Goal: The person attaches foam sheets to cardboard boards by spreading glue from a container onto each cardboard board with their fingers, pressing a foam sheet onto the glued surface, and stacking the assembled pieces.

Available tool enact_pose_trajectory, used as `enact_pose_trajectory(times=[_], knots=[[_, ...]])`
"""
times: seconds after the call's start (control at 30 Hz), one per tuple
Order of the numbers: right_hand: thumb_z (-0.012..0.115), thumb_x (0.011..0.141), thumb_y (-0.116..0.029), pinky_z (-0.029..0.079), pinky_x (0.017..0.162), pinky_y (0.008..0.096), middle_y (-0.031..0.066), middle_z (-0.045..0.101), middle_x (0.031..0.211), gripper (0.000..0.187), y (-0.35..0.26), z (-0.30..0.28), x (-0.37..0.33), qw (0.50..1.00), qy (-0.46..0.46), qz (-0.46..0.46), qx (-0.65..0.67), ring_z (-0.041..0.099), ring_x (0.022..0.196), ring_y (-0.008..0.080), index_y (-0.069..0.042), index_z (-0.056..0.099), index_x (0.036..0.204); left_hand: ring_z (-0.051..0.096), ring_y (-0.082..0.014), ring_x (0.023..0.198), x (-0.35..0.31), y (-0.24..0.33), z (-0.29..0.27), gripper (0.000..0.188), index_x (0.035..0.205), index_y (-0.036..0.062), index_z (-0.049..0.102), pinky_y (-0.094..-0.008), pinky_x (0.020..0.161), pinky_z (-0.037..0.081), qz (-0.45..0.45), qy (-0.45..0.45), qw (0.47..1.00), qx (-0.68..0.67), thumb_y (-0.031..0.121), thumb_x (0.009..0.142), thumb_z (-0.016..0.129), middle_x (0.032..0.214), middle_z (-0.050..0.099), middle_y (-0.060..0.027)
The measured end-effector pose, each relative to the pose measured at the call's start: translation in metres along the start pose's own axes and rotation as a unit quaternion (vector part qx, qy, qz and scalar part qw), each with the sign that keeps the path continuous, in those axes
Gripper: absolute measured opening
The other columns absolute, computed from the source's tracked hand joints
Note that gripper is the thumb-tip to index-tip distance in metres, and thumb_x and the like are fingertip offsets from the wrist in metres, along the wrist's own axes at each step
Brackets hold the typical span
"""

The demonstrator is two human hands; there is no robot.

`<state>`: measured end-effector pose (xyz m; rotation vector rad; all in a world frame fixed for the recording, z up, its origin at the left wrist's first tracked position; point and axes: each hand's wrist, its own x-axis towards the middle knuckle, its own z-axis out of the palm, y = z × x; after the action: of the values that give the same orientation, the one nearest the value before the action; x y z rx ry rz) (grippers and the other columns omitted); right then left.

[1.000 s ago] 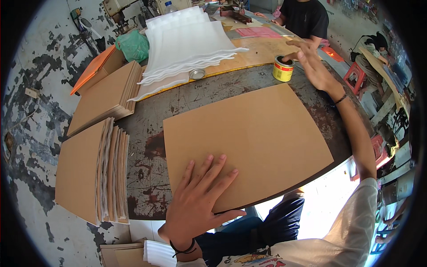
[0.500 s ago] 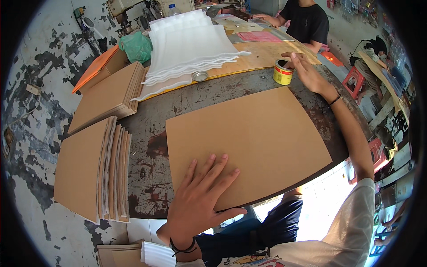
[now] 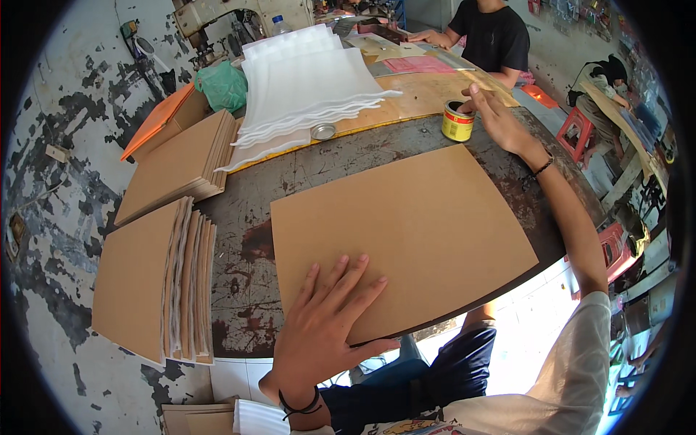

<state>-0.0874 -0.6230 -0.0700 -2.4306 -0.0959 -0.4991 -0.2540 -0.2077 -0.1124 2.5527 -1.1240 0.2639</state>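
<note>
- My left hand (image 3: 322,330) lies flat with its fingers spread, resting on the lower left part of a large brown board (image 3: 413,225).
- That board lies flat on the dark, scuffed table (image 3: 243,283), reaching from under my left hand toward the near side of my right.
- My right hand (image 3: 496,125) is at a yellow can (image 3: 457,127) with a dark rim, which stands upright just left of it; one fingertip points up and another finger is at the can's mouth. I cannot tell whether those fingers pinch anything inside.
- Left of my left hand is a stack of brown boards (image 3: 134,279) with layered pale edges.
- Farther off, past that stack, another brown pile (image 3: 170,167) leans at a tilt.
- Well left of my right hand lies a round metal lid (image 3: 322,131), just beside the white sheets (image 3: 304,80).
- Beyond my right hand, across the table, is a person in a black shirt (image 3: 496,36).
</note>
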Motion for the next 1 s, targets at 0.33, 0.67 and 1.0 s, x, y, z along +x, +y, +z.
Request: enact_pose_trajectory(times=[0.33, 0.67, 1.0], knots=[[0.026, 0.11, -0.053, 0.03, 0.116, 0.0426, 0.0215, 0.054, 0.14, 0.074, 0.007, 0.003, -0.005, 0.982, 0.102, -0.111, -0.115, 0.045, 0.131, 0.037, 0.006, 0.071, 0.114, 0.044, -0.036, 0.143, 0.001, 0.001, 0.002, 0.084, 0.137, 0.014, 0.064, -0.0565, 0.12, 0.03, 0.002, -0.002, 1.0, -0.003, 0.075, 0.08, 0.065, 0.153, 0.049, -0.0149], [0.027, 0.109, -0.055, 0.032, 0.116, 0.0412, 0.0239, 0.055, 0.136, 0.077, 0.005, 0.003, -0.004, 0.991, 0.093, -0.07, -0.067, 0.047, 0.129, 0.037, 0.01, 0.067, 0.121, 0.043, -0.0358, 0.144, 0.0, -0.002, 0.001, 0.082, 0.138, 0.0141, 0.063, -0.0578, 0.119, 0.03, 0.009, -0.005, 1.0, 0.001, 0.075, 0.082, 0.063, 0.155, 0.047, -0.0154], [0.028, 0.11, -0.055, 0.035, 0.112, 0.0413, 0.0232, 0.058, 0.126, 0.075, 0.008, 0.002, -0.004, 0.991, 0.091, -0.068, -0.068, 0.051, 0.121, 0.0359, 0.008, 0.068, 0.117, 0.043, -0.0369, 0.144, 0.0, -0.003, 0.0, 0.081, 0.138, 0.0126, 0.062, -0.0581, 0.119, 0.029, 0.016, -0.006, 1.0, -0.007, 0.073, 0.085, 0.062, 0.154, 0.047, -0.017]])
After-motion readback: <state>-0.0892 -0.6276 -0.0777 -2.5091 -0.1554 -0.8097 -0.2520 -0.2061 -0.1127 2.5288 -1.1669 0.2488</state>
